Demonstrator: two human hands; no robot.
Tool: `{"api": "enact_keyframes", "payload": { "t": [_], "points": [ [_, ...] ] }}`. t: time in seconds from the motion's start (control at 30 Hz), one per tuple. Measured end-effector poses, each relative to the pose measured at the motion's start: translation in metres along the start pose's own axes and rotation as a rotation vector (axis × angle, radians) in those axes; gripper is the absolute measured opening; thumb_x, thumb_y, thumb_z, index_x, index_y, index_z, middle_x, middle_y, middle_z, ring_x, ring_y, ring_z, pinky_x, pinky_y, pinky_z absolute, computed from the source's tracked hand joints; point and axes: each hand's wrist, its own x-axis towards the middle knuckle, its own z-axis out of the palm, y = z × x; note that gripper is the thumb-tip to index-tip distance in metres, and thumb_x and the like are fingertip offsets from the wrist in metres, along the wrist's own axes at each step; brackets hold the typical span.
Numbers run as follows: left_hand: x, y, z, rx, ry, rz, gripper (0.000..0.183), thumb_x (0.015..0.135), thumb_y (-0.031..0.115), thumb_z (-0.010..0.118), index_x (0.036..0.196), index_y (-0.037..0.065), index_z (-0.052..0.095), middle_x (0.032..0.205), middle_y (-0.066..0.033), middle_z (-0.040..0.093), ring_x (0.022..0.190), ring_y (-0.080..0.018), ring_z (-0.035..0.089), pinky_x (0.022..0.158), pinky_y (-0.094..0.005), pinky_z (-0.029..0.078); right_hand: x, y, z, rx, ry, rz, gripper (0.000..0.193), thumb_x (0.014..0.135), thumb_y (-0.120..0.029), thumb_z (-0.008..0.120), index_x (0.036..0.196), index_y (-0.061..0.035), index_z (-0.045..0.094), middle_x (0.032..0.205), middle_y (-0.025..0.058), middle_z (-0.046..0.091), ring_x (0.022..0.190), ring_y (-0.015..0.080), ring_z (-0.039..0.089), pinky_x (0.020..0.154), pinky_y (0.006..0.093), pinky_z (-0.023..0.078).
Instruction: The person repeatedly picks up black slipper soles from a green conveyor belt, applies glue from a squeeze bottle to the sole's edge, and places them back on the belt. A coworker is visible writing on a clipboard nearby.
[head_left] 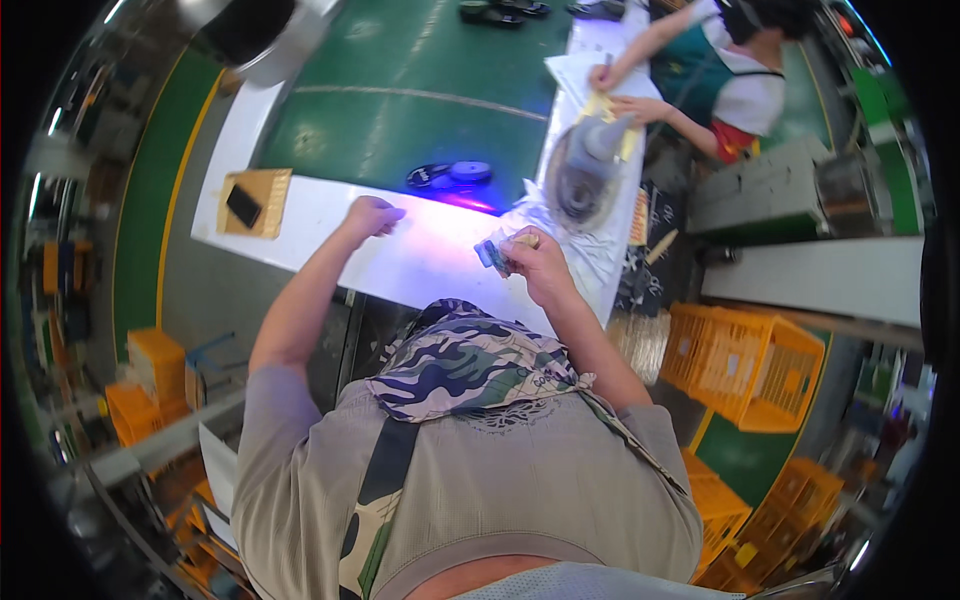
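Observation:
My left hand (372,218) is over the white table (330,235). Its thumb and fingers are pressed together, and anything between them is too small to make out. Farther right, my right hand (537,262) grips a small blue and whitish crumpled piece (492,254), which looks like a cloth. Beyond both hands, a dark shoe-like item (450,175) with a grey part lies at the table's far edge, beside a glowing purple light (465,200).
A metal bowl (563,195) with a grey spouted bottle (597,140) stands at the right. Another person (725,85) works beyond it with yellow sheets. A dark phone (243,206) lies on brown cardboard (272,192) at the left. Yellow crates (735,350) stand at my right.

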Motion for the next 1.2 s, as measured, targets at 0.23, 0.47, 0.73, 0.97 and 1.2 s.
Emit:
{"api": "enact_keyframes", "payload": {
  "t": [0.23,0.47,0.73,0.97,1.2],
  "points": [
    [0.115,0.034,0.118,-1.05,-0.247,-0.586,0.088,0.086,0.063,0.059,0.132,-0.009,0.038,0.114,-0.0254,0.058,0.104,-0.0392,0.061,0.089,-0.0462,0.053,-0.054,-0.016,-0.05,0.169,0.351,-0.175,0.02,0.081,-0.008,0.074,0.084,-0.007,0.055,0.075,0.0031,0.061,0.06,0.0118,0.057,0.054,0.0279,0.05],
    [0.195,0.024,0.119,-1.108,0.01,-0.499,0.039,0.094,0.043,0.054,0.117,0.012,0.056,0.116,-0.0092,0.062,0.114,-0.0286,0.055,0.098,-0.0533,0.038,-0.081,0.015,-0.041,0.273,0.537,-0.23,0.019,0.083,-0.008,0.073,0.083,-0.0057,0.054,0.075,0.005,0.06,0.06,0.0128,0.057,0.055,0.0295,0.052],
    [0.171,0.024,0.094,-1.121,-0.279,-0.141,0.037,0.089,0.01,0.059,0.124,0.003,0.051,0.116,-0.0157,0.062,0.107,-0.0339,0.063,0.09,-0.0512,0.052,-0.075,0.026,-0.008,0.277,0.631,-0.278,0.017,0.084,-0.007,0.072,0.083,-0.0053,0.054,0.075,0.0063,0.062,0.06,0.0134,0.058,0.054,0.0287,0.051],
    [0.083,0.07,-0.002,-1.45,-0.711,0.343,0.051,0.086,0.014,0.067,0.132,0.005,0.049,0.129,-0.0143,0.058,0.121,-0.0316,0.055,0.105,-0.0503,0.043,-0.041,0.014,0.011,0.167,0.57,-0.285,0.018,0.083,-0.009,0.072,0.082,-0.006,0.054,0.073,0.0055,0.061,0.058,0.015,0.057,0.054,0.032,0.051],
    [0.019,0.055,-0.061,-0.67,-0.38,0.826,0.061,0.072,0.011,0.08,0.126,0.004,0.052,0.125,-0.0132,0.06,0.117,-0.0273,0.057,0.107,-0.0434,0.042,-0.002,-0.012,0.04,0.007,0.494,-0.348,0.021,0.079,-0.009,0.076,0.084,-0.0072,0.055,0.075,0.0038,0.061,0.061,0.0128,0.059,0.054,0.0267,0.05]
  ]
}}
